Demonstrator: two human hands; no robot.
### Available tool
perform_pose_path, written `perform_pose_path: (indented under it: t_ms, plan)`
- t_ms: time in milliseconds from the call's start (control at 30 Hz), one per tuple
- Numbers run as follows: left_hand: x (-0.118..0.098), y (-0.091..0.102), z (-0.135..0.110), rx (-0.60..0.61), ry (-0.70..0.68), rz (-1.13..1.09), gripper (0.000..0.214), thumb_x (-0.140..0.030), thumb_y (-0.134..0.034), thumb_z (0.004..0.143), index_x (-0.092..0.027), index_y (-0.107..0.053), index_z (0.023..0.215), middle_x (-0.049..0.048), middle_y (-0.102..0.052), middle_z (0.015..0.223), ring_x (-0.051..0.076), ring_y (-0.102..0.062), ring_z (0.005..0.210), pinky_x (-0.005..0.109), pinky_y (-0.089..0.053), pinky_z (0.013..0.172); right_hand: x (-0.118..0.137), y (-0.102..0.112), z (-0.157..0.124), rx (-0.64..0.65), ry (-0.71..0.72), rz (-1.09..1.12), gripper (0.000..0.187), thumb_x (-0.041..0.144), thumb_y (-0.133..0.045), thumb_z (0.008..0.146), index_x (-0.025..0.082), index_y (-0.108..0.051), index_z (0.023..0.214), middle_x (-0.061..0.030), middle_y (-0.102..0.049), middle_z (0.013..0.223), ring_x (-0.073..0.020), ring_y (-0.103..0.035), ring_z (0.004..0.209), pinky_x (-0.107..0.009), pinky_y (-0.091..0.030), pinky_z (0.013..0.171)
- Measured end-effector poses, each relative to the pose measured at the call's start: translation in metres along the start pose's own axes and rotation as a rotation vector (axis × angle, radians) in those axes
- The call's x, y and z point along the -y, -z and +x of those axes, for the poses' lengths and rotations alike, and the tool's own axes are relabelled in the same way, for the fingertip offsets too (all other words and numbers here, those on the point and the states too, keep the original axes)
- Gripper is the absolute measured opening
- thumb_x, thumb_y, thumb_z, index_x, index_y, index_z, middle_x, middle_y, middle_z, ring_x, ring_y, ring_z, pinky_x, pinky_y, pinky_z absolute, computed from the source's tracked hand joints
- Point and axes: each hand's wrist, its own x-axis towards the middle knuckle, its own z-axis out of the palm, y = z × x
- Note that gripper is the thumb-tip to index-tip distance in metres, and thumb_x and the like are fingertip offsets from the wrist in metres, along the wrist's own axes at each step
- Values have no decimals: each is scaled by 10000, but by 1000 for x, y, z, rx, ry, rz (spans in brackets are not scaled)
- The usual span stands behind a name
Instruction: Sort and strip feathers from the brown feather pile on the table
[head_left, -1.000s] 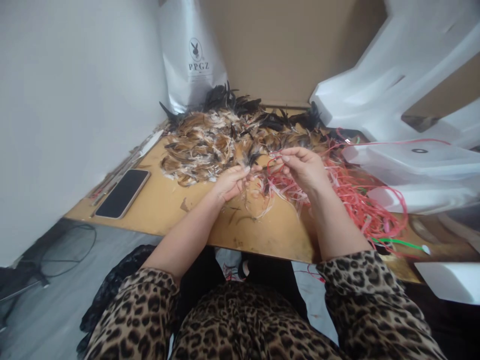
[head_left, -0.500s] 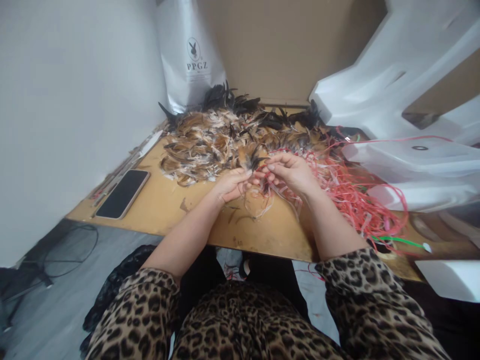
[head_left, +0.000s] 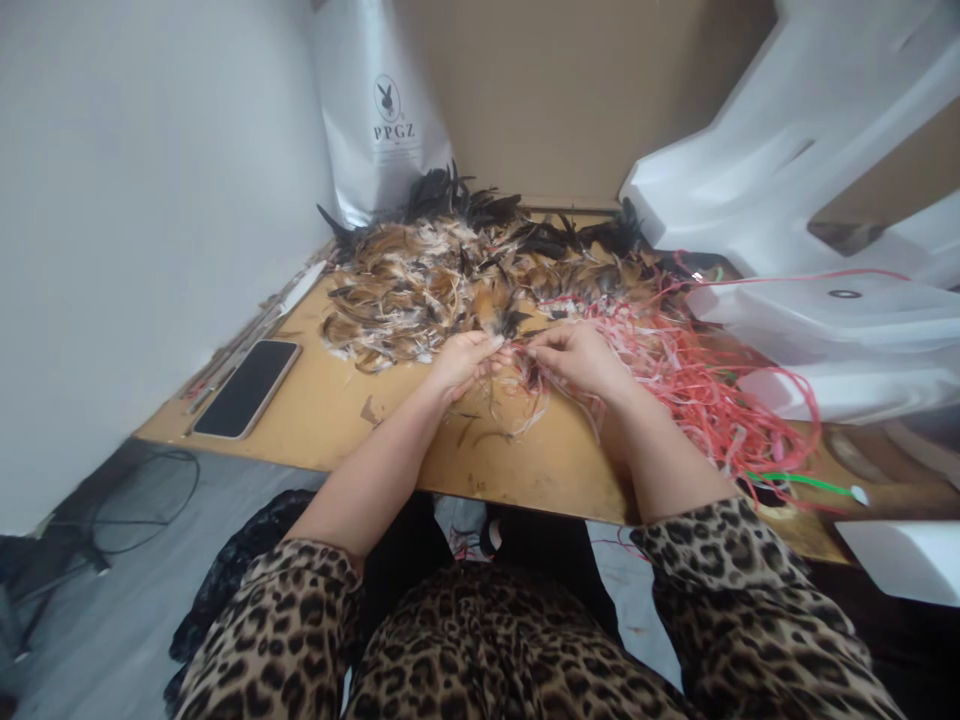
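My left hand [head_left: 466, 362] is closed in a pinch at the base of a small bunch of brown and dark feathers [head_left: 495, 308], which points away from me. Close beside it, my right hand [head_left: 577, 356] has thumb and fingertips pressed together near thin red strands. Whether a strand lies between those fingertips is too small to see. Loose pale and reddish strands [head_left: 529, 408] hang below the hands over the table. Behind the hands spreads a large pile of brown, white and black feathers [head_left: 405, 275].
A tangle of red plastic strips [head_left: 705, 400] lies on the right of the wooden table [head_left: 525, 475], with a green tie [head_left: 810, 484] at its edge. A phone [head_left: 247, 388] lies left. A silver bag [head_left: 375, 160] stands behind; white moulded plastic [head_left: 750, 170] rises at the right.
My right hand has dropped slightly and turned, its back now more upward and its fingers drawn together. My left hand stays nearly in place with the feather bunch.
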Motion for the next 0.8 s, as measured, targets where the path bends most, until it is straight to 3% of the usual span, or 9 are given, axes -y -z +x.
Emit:
perform_pose_path:
  t_ms: [133, 333, 433, 600, 800]
  plan:
    - [0, -5, 0, -65, -17, 87, 158, -210, -653, 734, -70, -612, 672, 62, -649, 618, 69, -592, 511, 155, -454, 498, 0, 0, 1, -68, 82, -79, 244, 358, -563, 736, 140, -666, 700, 3, -579, 526, -109, -491, 493, -233, -368, 505]
    - [-3, -12, -5, -72, -14, 217, 140, -171, -624, 748, -61, -598, 666, 49, -633, 578, 79, -593, 491, 174, -468, 504, 2, -4, 2, -148, 304, -227, 199, 288, -533, 784, 150, -650, 705, -29, -613, 664, -125, -523, 611, -255, -381, 609]
    - [-5, -15, -10, -10, 14, 311, 122, -142, -599, 759, -60, -597, 668, 46, -630, 571, 88, -600, 492, 182, -474, 504, 4, -6, 2, -160, 459, -327, 191, 259, -510, 811, 164, -644, 712, -46, -587, 718, -143, -511, 686, -277, -380, 663]
    - [-5, -15, -14, 175, 89, 472, 140, -95, -543, 774, -50, -603, 656, 58, -628, 549, 106, -611, 493, 202, -491, 504, 4, -8, 5, -68, 654, -554, 212, 292, -502, 828, 188, -648, 716, -68, -549, 792, -181, -452, 771, -323, -339, 708]
    - [-4, -13, -16, 307, 97, 528, 167, -200, -613, 754, -52, -609, 676, 73, -645, 577, 107, -613, 489, 203, -499, 498, 2, -1, 9, -8, 660, -577, 218, 299, -502, 834, 196, -665, 733, -64, -561, 838, -190, -440, 816, -344, -308, 749]
